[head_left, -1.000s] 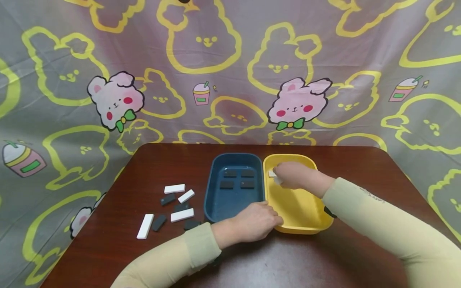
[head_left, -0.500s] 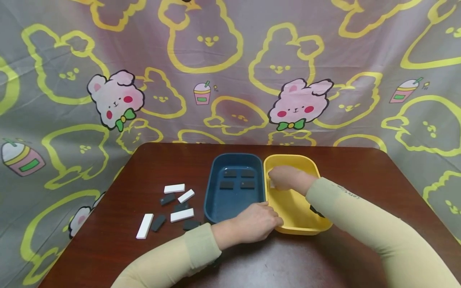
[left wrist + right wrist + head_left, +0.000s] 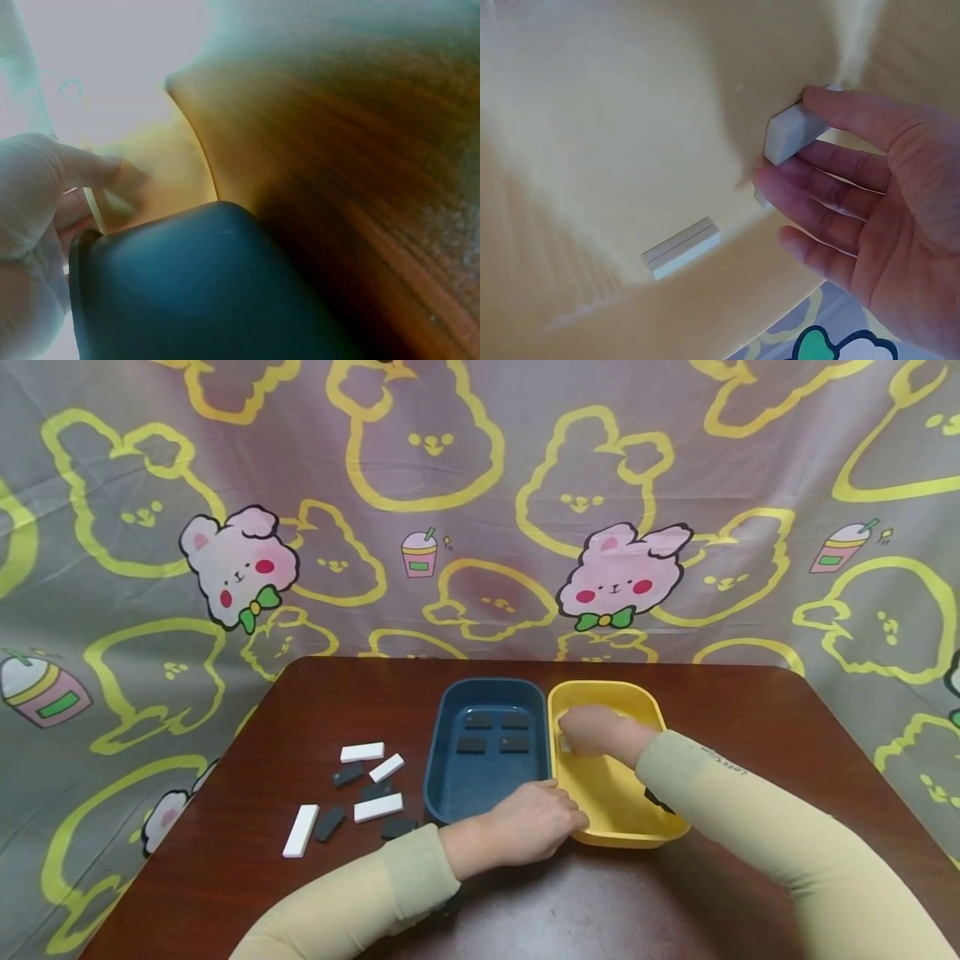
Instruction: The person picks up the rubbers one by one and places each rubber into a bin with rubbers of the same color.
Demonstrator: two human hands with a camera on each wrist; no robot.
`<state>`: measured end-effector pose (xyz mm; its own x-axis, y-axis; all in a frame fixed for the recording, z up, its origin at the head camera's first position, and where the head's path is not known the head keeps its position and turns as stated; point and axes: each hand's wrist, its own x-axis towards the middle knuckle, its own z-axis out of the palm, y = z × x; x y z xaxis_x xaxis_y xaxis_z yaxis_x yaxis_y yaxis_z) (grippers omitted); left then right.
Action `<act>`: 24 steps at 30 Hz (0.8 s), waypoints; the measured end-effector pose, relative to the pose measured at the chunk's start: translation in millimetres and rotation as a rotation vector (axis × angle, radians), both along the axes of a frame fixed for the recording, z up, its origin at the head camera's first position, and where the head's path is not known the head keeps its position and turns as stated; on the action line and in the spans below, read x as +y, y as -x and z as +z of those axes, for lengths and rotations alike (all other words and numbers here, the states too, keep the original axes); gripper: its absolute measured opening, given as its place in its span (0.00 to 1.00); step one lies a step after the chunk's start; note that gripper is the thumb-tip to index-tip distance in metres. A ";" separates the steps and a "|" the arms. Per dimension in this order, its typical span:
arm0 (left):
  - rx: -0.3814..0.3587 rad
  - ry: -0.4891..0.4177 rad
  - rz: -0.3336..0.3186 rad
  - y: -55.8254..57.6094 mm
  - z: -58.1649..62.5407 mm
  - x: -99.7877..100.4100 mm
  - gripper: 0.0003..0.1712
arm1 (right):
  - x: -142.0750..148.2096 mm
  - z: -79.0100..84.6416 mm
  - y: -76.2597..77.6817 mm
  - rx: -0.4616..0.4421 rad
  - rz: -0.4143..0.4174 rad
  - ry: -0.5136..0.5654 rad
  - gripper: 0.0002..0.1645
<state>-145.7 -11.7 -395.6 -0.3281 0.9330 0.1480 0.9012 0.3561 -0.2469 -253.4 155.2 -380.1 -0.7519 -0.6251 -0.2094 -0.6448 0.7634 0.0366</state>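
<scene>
My right hand [image 3: 592, 731] reaches into the far left part of the yellow plastic tub [image 3: 633, 840]. In the right wrist view, thumb and fingers pinch a small white rectangular block [image 3: 787, 136] close over the tub's floor. Part of another white piece [image 3: 762, 199] peeks out behind the fingertips. A second white block [image 3: 681, 247] with a line along it lies on the yellow floor nearby. My left hand [image 3: 534, 822] grips the tub's near left rim, where it meets the dark blue tub [image 3: 487, 789]; its thumb shows against the yellow wall in the left wrist view.
Inside the blue tub lie several dark blocks [image 3: 514, 745] in two rows. White blocks [image 3: 378, 808] and dark blocks [image 3: 330, 825] are scattered on the brown table [image 3: 247, 777] to the left. A patterned curtain [image 3: 480, 527] hangs behind the table.
Over the last second my right hand has moved slightly left in the yellow tub, covering the white block seen earlier beside its fingertips. My left hand has stayed on the rim.
</scene>
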 end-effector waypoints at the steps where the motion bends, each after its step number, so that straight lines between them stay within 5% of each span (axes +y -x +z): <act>1: 0.001 0.000 0.000 -0.1 0.0 0.0 0.09 | 1.0 0.7 -0.5 0.007 0.001 0.011 0.10; 14: -0.025 0.015 0.013 -0.8 0.3 0.8 0.10 | 37.2 33.8 -23.3 0.154 0.028 0.009 0.15; 24: -0.032 0.006 0.012 -0.7 1.1 1.2 0.10 | 92.9 62.0 -41.4 0.132 -0.196 0.086 0.14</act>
<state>-145.0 -10.4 -394.5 -0.3436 0.9298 0.1318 0.9045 0.3654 -0.2199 -212.0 248.0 -318.1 -0.8780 -0.4757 -0.0533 -0.4779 0.8775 0.0399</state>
